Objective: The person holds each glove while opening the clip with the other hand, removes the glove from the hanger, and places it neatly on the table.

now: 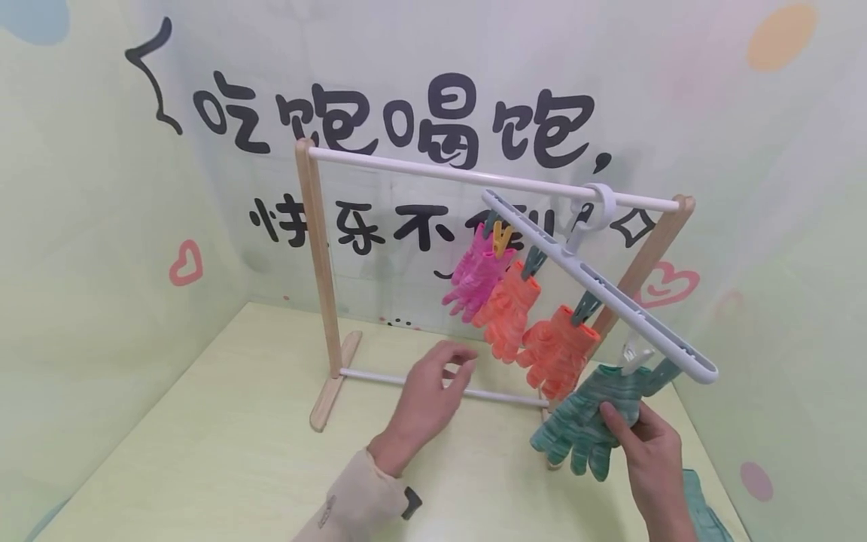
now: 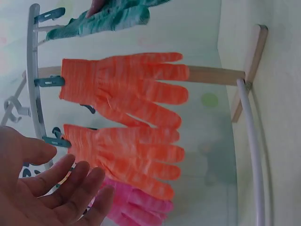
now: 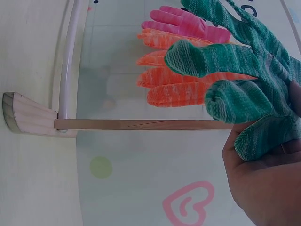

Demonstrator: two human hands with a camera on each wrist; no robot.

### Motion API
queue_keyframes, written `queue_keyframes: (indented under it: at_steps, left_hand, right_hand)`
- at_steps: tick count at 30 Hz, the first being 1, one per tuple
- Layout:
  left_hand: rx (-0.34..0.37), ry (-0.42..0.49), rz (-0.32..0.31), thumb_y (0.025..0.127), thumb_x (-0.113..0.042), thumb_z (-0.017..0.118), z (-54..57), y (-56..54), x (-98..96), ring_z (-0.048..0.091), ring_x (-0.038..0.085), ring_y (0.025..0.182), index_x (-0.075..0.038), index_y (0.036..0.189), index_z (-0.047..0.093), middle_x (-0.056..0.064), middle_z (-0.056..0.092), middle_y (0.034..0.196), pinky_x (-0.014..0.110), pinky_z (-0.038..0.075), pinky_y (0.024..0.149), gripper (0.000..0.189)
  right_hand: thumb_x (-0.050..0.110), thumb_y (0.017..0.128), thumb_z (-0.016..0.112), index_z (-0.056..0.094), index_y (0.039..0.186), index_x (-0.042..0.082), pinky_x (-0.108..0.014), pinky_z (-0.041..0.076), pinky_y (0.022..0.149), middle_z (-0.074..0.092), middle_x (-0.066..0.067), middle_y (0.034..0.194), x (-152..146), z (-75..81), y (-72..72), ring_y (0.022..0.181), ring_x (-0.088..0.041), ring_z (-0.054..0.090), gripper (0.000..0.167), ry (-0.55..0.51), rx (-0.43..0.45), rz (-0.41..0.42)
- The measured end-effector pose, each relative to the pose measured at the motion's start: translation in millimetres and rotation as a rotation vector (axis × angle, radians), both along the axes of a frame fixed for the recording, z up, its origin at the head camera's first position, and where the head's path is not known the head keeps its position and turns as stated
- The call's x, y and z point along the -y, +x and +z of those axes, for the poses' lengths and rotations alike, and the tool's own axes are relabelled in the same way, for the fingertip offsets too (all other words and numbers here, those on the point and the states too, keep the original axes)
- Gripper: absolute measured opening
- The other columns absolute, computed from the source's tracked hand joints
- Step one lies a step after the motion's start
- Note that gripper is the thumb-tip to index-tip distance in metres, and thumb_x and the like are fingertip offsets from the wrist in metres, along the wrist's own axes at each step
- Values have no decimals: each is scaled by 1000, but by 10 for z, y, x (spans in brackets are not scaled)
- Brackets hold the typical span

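My right hand (image 1: 653,459) pinches a green knitted glove (image 1: 589,421) near its cuff, thumb on the front. That cuff meets a white clip (image 1: 637,355) at the near end of a grey hanger (image 1: 603,290). Along the hanger two orange gloves (image 2: 129,89) and pink gloves (image 1: 474,278) dangle from clips, fingers down. My left hand (image 1: 430,388) is in the air left of the orange gloves, its fingers loosely bent and nothing in them. In the right wrist view the green glove (image 3: 263,70) covers part of the orange ones.
The hanger hooks over the white top rod (image 1: 447,175) of a wooden rack (image 1: 318,256), near its right post. A lower white rod (image 1: 379,376) joins the rack's feet. Another green glove (image 1: 704,508) lies at the table's right edge, partly behind my right wrist. Printed walls enclose the table (image 1: 223,421).
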State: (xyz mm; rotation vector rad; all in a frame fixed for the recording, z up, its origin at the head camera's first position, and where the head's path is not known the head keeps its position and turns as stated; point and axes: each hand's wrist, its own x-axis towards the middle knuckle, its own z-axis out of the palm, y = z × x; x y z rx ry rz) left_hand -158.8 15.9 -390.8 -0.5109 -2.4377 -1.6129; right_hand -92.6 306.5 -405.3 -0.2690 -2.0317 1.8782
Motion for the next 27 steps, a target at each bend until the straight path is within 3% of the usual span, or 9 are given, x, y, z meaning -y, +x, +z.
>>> queue_keyframes:
  at_steps: [6,13,18,23,27]
  left_hand:
    - [-5,8,-167,107,-27,59,255,50,-319,65,13,115,-15,131,68,-3,70,124,30,57,97,28]
    - [-94,12,-349,107,-34,57,518,80,-668,64,6,115,-16,133,67,-1,71,128,25,56,98,33]
    - [-122,-5,-386,107,-35,57,627,88,-883,63,5,115,-19,139,64,-5,67,136,21,55,97,36]
    - [-147,-25,-396,107,-37,57,668,83,-1051,57,2,101,-20,140,64,-8,67,132,15,52,86,38]
    - [-161,-36,-409,107,-37,56,686,76,-1148,59,1,105,-18,139,65,-7,67,132,11,50,83,38]
  right_hand:
    - [8,97,72,77,107,12,-16,56,77,78,12,84,-43,-22,19,77,-3,70,11,-2,18,-8]
    - [8,98,72,77,109,10,-17,56,77,78,11,85,-74,-36,11,77,-4,70,12,-14,10,-2]
    - [6,98,70,76,114,9,-17,57,78,79,12,90,-63,-36,10,81,-3,71,17,-15,-1,8]
    - [7,99,70,75,120,13,-16,57,79,79,15,95,-62,-50,32,84,-2,72,22,-5,13,9]
    - [7,99,70,74,122,13,-16,57,78,79,16,97,-60,-60,45,84,-2,73,24,-2,19,9]
